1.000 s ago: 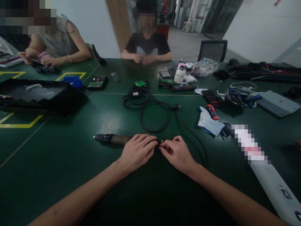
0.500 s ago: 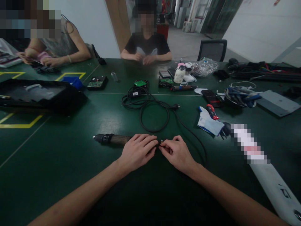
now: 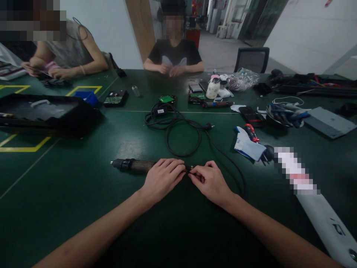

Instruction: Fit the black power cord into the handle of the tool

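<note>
An electric screwdriver (image 3: 141,165) with a brown grip and black nose lies across the green table, its tip pointing left. My left hand (image 3: 164,175) is closed over its rear half, palm down. At the screwdriver's back end, my right hand (image 3: 209,180) pinches a small dark part with a bit of metal, apparently the cable connector; the fingers hide most of it. The two hands' fingertips almost meet. Behind them a black power cable (image 3: 183,155) lies in loops, with its plug (image 3: 209,126) to the right and an adapter box (image 3: 161,111) further back.
To the left stands a black tray (image 3: 50,123) beside a blue bin (image 3: 87,97). At right lie a glove (image 3: 248,145), a red-handled tool (image 3: 251,133) and a long white bar (image 3: 326,219). Drives, bottles (image 3: 213,88) and plastic bags sit further back. Two people sit across the table.
My left fingertips have shifted very slightly left, showing a little more of the screwdriver's back end. My right hand keeps its pinch in place.
</note>
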Demonstrator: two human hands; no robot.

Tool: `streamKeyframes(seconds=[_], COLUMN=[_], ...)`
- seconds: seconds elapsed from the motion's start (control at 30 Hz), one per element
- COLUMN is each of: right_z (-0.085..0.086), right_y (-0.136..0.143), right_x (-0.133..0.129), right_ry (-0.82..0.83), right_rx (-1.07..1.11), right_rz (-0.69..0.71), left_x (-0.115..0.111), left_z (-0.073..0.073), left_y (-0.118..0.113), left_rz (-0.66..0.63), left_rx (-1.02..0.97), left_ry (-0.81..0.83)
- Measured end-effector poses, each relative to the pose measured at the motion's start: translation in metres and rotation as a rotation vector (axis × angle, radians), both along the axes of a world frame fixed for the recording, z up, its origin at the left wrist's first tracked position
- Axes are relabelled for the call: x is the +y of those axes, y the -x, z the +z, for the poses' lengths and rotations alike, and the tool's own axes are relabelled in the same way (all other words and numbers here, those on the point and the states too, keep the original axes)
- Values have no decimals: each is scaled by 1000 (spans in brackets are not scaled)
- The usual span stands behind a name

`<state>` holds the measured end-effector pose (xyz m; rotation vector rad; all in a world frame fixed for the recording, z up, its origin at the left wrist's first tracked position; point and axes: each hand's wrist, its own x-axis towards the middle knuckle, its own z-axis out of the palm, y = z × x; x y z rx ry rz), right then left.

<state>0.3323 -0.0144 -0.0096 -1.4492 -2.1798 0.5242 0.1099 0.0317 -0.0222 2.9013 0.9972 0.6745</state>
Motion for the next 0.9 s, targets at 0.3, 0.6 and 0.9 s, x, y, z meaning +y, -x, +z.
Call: streamKeyframes(seconds=[0.3,0.6,0.9], right_z=[-1,0,0], right_y=[0,0,0], right_x=[1,1,0], right_ry=[11,2,-11], right_rx=[9,4,-10], right_rz=[-4,-3,-3], left_x=[0,0,0], left_z=[0,0,0], left_y=[0,0,0], left_rz=[-5,-6,-17], left_rx=[-2,-4,0], left_ry=[5,11,4])
